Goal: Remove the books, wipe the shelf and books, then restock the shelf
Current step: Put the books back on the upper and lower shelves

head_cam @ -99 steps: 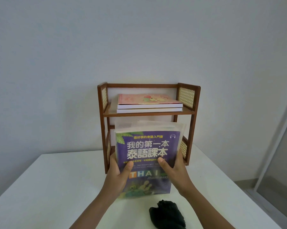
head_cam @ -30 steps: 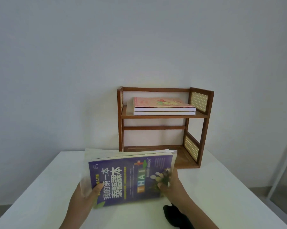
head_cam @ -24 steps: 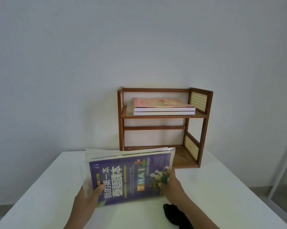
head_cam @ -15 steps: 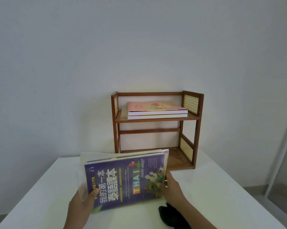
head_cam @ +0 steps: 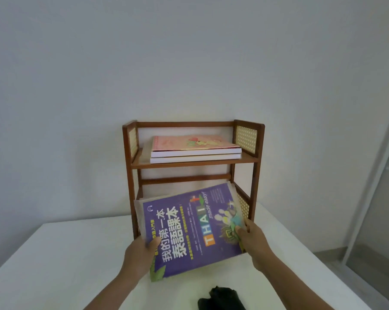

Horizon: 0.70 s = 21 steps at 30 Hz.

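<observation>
The person holds a large purple paperback with white Chinese lettering and "THAI" across its cover (head_cam: 190, 231), topmost of a thin bundle of pale books or folders, tilted in front of the lower bay of a small brown wooden shelf with woven cane side panels (head_cam: 247, 139). The left hand (head_cam: 139, 256) grips the bundle's near left corner, thumb over the cover and fingers beneath; the right hand (head_cam: 252, 239) pinches the right edge, thumb on the cover's green artwork. A hand at each end suits a floppy stack — gripped one-handed, I'd judge, the loose sheets underneath would fan out or slide.

The bundle is turned sideways, title running up the cover, its far edge raised near the shelf's middle rail. Whether it touches the frame I cannot tell.

On the upper shelf two thick white-edged books lie flat, a pink illustrated cover on top (head_cam: 194, 144), so that tier has not been emptied. A crumpled black cloth (head_cam: 221, 299) lies on the white table (head_cam: 54, 253), near the front edge by the right forearm — handy for wiping, which looks not yet begun.
</observation>
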Available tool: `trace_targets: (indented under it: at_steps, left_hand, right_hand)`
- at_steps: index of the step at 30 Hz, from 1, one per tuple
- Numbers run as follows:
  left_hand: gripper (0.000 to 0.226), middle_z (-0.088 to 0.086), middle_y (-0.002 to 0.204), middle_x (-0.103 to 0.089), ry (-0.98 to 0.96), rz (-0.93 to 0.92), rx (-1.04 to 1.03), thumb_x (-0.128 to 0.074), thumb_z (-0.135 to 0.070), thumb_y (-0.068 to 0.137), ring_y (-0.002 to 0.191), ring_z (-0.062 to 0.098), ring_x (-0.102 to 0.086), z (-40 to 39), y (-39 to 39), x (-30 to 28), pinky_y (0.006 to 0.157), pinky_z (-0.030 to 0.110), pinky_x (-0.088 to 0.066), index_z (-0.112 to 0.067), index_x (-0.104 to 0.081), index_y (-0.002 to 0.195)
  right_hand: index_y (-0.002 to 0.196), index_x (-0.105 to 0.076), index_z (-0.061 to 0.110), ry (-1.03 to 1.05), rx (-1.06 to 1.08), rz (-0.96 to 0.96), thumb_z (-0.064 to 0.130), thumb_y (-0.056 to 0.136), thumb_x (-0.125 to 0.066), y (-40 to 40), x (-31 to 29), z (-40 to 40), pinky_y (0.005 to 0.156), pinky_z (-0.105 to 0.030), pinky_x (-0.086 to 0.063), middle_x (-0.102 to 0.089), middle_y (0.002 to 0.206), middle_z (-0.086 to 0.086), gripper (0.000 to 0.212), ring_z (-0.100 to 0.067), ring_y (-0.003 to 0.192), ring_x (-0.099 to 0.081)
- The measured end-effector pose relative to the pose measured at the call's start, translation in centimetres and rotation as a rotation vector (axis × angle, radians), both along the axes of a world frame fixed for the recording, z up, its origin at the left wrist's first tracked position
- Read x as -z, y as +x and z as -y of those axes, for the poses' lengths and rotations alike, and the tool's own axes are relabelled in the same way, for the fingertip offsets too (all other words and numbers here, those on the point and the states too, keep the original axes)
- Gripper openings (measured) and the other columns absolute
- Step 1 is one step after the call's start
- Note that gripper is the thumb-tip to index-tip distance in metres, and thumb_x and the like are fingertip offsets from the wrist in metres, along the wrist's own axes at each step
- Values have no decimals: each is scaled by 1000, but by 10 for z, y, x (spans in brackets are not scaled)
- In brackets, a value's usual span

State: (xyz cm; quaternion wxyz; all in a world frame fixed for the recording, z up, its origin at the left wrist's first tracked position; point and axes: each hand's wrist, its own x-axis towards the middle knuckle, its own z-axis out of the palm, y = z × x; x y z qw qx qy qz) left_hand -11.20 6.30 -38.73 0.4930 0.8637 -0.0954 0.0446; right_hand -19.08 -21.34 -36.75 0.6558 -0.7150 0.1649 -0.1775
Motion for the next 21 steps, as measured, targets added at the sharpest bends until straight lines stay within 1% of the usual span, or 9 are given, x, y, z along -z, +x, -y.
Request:
trace_targets:
  at_steps: [3, 5, 8, 10, 13, 15, 16, 18, 21]
  left_hand:
    - [35, -3, 89, -65, 86, -50, -3, -47, -43, 95, 66, 1, -56, 13, 26, 13, 53, 10, -36, -15, -60, 111]
    - [35, -1, 87, -64, 176, -89, -21, -46, -41, 96, 64, 2, -55, 15, 38, 20, 52, 11, -35, -12, -61, 109]
    - [37, 1, 85, -66, 284, -117, -22, -45, -42, 97, 65, 8, -56, 19, 52, 30, 52, 14, -36, -10, -63, 105]
    - [37, 2, 82, -65, 348, -102, -16, -46, -42, 96, 64, 10, -56, 23, 58, 29, 50, 15, -36, -9, -62, 99]
    - [38, 8, 89, -66, 357, -112, -55, -56, -41, 92, 68, 18, -60, 27, 59, 17, 52, 21, -43, -5, -48, 98]
    - [44, 11, 99, -65, 378, -99, -95, -57, -44, 90, 74, 22, -62, 25, 49, 2, 61, 29, -52, -8, -33, 101]
    - [46, 10, 106, -64, 450, -35, -106, -55, -47, 90, 79, 21, -63, 21, 41, -4, 67, 31, -55, -10, -30, 105]
    - [60, 2, 121, -55, 633, 233, -75, -50, -57, 87, 99, 18, -60, 12, 20, -9, 78, 31, -54, -16, -27, 125]
    - [79, -13, 143, -34, 753, 455, 211, -39, -71, 85, 133, 12, -35, 4, -6, 9, 102, 34, -45, -30, -13, 148]
  right_hand:
    - [98, -61, 9, -65, 79, -73, 8, 99, -47, 26, 12, 8, 57, -20, -50, -69, 101, -10, 15, -17, 86, -66]
    - [103, -58, 8, -101, 65, -152, 10, 100, -47, 37, 16, 10, 55, -17, -49, -65, 99, -6, 12, -11, 84, -63]
    - [111, -53, 9, -106, 54, -236, 15, 99, -49, 51, 29, 18, 76, -29, -58, -63, 108, -6, 14, -16, 97, -63]
    - [111, -54, 10, -137, 89, -254, 16, 99, -49, 54, 34, 21, 81, -32, -57, -63, 107, -5, 14, -17, 97, -62]
    - [109, -56, 10, -184, 115, -225, 14, 99, -48, 51, 38, 21, 72, -30, -58, -63, 106, -5, 14, -16, 92, -64]
    - [114, -54, 17, -127, 44, -125, 18, 98, -52, 42, 33, 20, 61, -22, -56, -65, 110, -1, 16, -13, 92, -66]
    - [115, -52, 22, -94, -27, -68, 21, 97, -56, 35, 30, 20, 61, -20, -55, -64, 111, 2, 19, -12, 93, -67]
    - [117, -51, 27, -149, -173, 18, 25, 92, -65, 21, 28, 25, 64, -17, -55, -63, 111, 10, 29, -8, 95, -67]
    - [130, -47, 36, -466, -288, 30, 42, 75, -78, 9, 43, 37, 87, -22, -55, -50, 133, 13, 63, -6, 117, -56]
